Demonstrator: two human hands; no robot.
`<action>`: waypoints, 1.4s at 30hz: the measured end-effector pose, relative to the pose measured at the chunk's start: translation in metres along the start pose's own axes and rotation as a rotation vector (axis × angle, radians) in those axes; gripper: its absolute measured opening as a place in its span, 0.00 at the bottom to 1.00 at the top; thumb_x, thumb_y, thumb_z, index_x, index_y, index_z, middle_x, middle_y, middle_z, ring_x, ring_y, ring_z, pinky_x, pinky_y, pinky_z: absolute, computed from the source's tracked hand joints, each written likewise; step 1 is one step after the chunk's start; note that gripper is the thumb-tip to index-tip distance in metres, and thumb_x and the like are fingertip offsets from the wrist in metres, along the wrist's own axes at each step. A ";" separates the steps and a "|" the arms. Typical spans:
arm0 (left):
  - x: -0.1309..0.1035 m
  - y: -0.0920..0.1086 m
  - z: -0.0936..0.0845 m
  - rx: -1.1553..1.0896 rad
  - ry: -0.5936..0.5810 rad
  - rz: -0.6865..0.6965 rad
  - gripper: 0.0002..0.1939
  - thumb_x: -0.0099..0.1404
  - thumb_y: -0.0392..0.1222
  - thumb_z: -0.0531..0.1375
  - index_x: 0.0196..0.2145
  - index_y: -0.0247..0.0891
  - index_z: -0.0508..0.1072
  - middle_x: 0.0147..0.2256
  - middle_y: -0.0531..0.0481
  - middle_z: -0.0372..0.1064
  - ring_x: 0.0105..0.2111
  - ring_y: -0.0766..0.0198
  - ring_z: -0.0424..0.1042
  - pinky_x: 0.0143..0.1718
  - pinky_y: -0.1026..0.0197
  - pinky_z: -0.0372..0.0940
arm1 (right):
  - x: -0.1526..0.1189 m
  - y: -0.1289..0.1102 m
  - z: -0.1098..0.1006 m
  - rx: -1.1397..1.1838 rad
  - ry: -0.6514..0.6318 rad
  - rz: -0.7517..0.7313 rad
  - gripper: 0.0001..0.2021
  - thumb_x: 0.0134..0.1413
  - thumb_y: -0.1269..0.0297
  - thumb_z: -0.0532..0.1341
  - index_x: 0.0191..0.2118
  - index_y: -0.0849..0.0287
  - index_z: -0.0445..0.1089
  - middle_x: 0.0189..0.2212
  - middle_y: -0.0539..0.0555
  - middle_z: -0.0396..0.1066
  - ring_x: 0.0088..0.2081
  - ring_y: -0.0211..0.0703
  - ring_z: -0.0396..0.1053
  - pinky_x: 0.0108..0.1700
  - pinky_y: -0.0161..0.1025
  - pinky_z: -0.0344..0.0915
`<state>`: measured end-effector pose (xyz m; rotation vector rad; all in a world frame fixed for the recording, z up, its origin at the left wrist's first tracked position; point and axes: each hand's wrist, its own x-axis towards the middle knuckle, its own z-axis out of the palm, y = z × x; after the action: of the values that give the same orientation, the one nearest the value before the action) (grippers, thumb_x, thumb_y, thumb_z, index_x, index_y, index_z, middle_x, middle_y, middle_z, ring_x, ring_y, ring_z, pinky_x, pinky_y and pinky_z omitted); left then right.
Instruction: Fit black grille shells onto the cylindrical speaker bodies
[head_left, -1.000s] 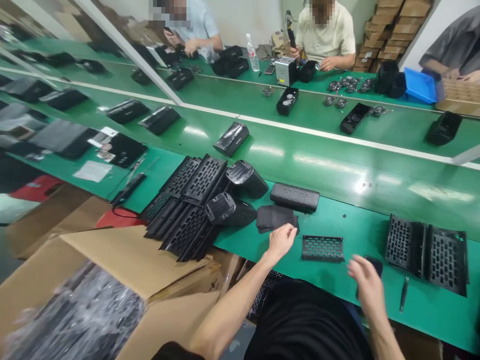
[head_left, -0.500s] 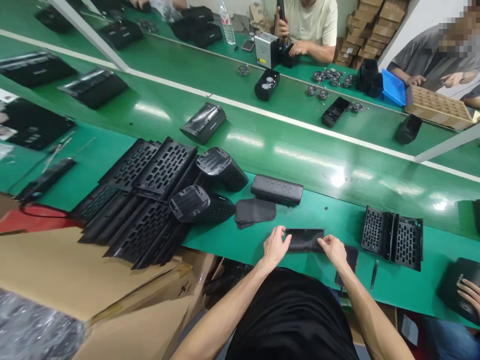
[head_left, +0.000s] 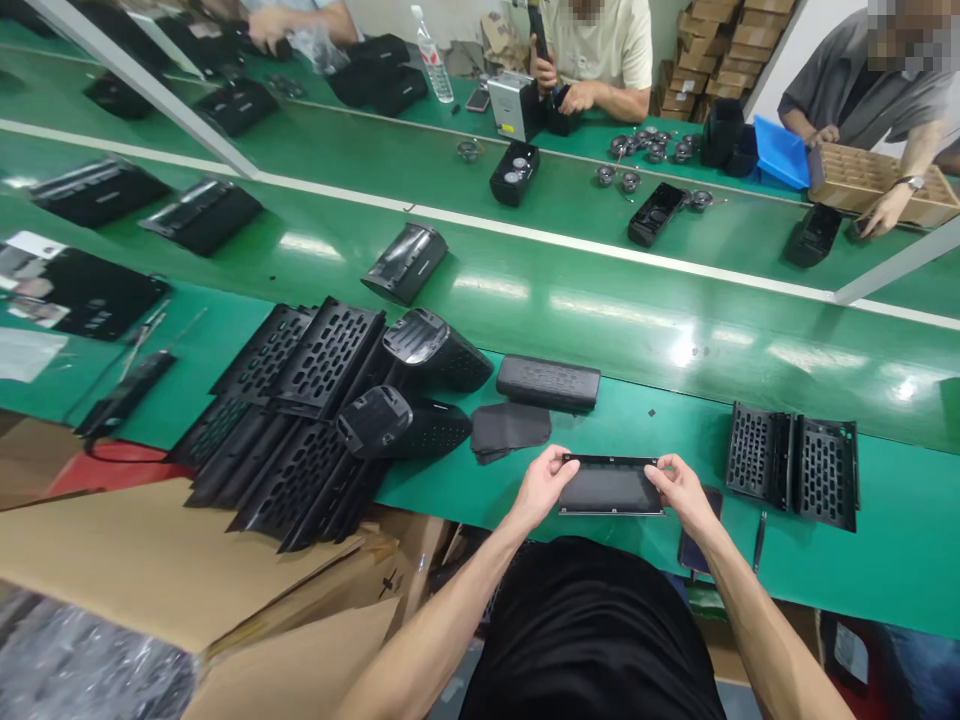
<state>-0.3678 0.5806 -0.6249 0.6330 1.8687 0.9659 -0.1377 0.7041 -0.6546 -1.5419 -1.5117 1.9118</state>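
Note:
Between my two hands is a black rectangular speaker grille panel (head_left: 611, 487), its hollow side facing up and dark mesh covering the inside. My left hand (head_left: 546, 486) grips its upper left corner with thumb and fingers. At the upper right corner my right hand (head_left: 681, 488) pinches the edge, thumb on top. Just beyond my left hand lies a stack of dark mesh sheets (head_left: 510, 430). Behind that stack rests a closed black speaker housing (head_left: 549, 382). A dark phone-like slab (head_left: 701, 530) is partly covered by my right forearm.
Perforated black panels (head_left: 300, 400) are piled at left beside two black housings (head_left: 405, 420). Two more perforated panels (head_left: 795, 465) and a pen-like tool (head_left: 760, 541) lie at right. Cardboard flaps (head_left: 112, 540) border the table's lower left. A green conveyor (head_left: 525, 290) carries housings; people work across it.
The panel has been raised and tilted, so its clipped rims now show, with both hands still on its ends. Across the conveyor, a person's hand has reached out to a small dark part.

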 end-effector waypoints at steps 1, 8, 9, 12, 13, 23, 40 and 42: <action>-0.005 0.008 -0.004 -0.064 -0.021 -0.001 0.21 0.63 0.60 0.62 0.42 0.39 0.69 0.24 0.56 0.64 0.24 0.66 0.63 0.28 0.65 0.58 | -0.008 -0.006 -0.001 0.055 -0.015 -0.003 0.27 0.46 0.34 0.65 0.37 0.52 0.60 0.21 0.42 0.60 0.22 0.38 0.56 0.25 0.35 0.54; -0.037 0.054 -0.025 -0.410 -0.100 0.023 0.24 0.55 0.54 0.72 0.44 0.39 0.74 0.30 0.54 0.69 0.29 0.67 0.65 0.32 0.67 0.62 | -0.052 -0.050 -0.004 0.342 0.007 -0.064 0.27 0.44 0.41 0.74 0.38 0.53 0.64 0.21 0.41 0.60 0.22 0.34 0.54 0.26 0.33 0.51; -0.040 0.057 -0.027 -0.407 -0.094 0.047 0.24 0.56 0.54 0.72 0.44 0.39 0.74 0.30 0.54 0.69 0.29 0.67 0.66 0.33 0.66 0.63 | -0.057 -0.055 -0.005 0.348 0.018 -0.077 0.27 0.44 0.41 0.74 0.38 0.53 0.64 0.22 0.42 0.62 0.23 0.35 0.55 0.26 0.33 0.53; -0.050 0.064 -0.035 -0.413 -0.119 0.125 0.23 0.58 0.54 0.72 0.45 0.39 0.75 0.37 0.48 0.74 0.39 0.60 0.73 0.42 0.62 0.68 | -0.070 -0.066 -0.006 0.348 0.046 -0.130 0.27 0.44 0.41 0.75 0.40 0.53 0.67 0.27 0.47 0.68 0.28 0.39 0.64 0.31 0.36 0.61; -0.053 0.067 -0.038 -0.418 -0.147 0.142 0.24 0.59 0.54 0.71 0.47 0.39 0.75 0.40 0.45 0.75 0.43 0.57 0.74 0.45 0.60 0.69 | -0.074 -0.068 -0.007 0.343 0.057 -0.149 0.27 0.45 0.41 0.75 0.41 0.53 0.68 0.29 0.49 0.70 0.30 0.41 0.66 0.33 0.37 0.64; -0.067 0.072 -0.052 -0.456 -0.333 0.168 0.29 0.62 0.49 0.71 0.58 0.41 0.72 0.49 0.41 0.76 0.50 0.51 0.76 0.52 0.54 0.70 | -0.083 -0.073 -0.007 0.251 0.168 -0.233 0.25 0.48 0.41 0.74 0.43 0.54 0.74 0.31 0.52 0.72 0.33 0.43 0.67 0.35 0.38 0.65; -0.068 0.066 -0.055 -0.545 -0.430 0.235 0.28 0.67 0.42 0.67 0.63 0.43 0.69 0.55 0.40 0.73 0.52 0.52 0.75 0.56 0.52 0.68 | -0.084 -0.075 -0.008 0.337 0.162 -0.220 0.23 0.47 0.47 0.76 0.45 0.53 0.77 0.32 0.51 0.74 0.33 0.40 0.70 0.37 0.35 0.68; -0.067 0.064 -0.054 -0.575 -0.420 0.231 0.28 0.67 0.41 0.67 0.63 0.43 0.70 0.56 0.40 0.73 0.53 0.51 0.74 0.56 0.51 0.67 | -0.084 -0.077 -0.008 0.362 0.176 -0.204 0.24 0.45 0.45 0.77 0.43 0.54 0.77 0.33 0.50 0.75 0.34 0.40 0.70 0.38 0.35 0.68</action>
<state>-0.3831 0.5473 -0.5240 0.6393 1.0932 1.3316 -0.1267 0.6809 -0.5440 -1.3026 -1.1258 1.7628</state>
